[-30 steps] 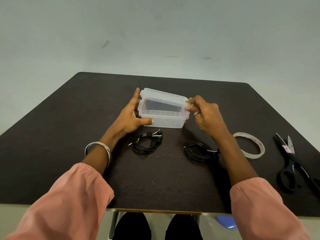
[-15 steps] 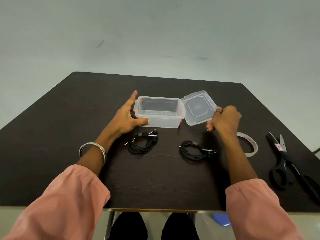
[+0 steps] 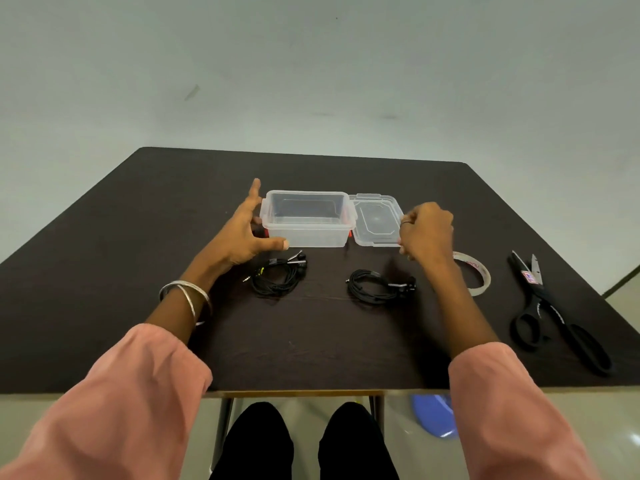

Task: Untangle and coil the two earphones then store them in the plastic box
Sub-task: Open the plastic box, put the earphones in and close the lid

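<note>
On the dark table (image 3: pixel 104 271), two coiled black earphones lie just in front of the plastic box (image 3: pixel 306 220), one (image 3: pixel 278 273) at its left and one (image 3: pixel 379 287) at its right. The left hand (image 3: pixel 246 233) grips the left end of the open box between thumb and spread fingers. The right hand (image 3: pixel 426 230), fingers curled, holds the edge of the lid (image 3: pixel 375 220), which lies flat beside the box on its right.
</note>
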`<state>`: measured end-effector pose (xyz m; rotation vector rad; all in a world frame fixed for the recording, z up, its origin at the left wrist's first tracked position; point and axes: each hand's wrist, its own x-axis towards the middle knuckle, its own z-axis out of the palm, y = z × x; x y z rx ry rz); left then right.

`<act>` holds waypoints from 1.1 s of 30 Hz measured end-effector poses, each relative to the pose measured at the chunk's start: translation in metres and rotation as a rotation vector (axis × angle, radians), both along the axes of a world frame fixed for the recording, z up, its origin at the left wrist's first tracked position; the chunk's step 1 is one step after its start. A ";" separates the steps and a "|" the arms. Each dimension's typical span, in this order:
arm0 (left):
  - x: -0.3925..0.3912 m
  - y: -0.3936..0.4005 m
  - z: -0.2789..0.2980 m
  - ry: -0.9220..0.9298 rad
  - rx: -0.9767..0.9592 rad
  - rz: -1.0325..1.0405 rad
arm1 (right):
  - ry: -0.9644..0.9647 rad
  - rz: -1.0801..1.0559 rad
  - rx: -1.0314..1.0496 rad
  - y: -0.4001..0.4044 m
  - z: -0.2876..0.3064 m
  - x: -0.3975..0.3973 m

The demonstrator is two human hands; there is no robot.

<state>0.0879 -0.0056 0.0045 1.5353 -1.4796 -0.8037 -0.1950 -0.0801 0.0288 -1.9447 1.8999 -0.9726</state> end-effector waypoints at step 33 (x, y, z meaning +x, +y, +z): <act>0.006 0.030 0.056 -0.362 -0.259 0.470 | -0.062 0.392 -0.058 0.006 0.059 0.056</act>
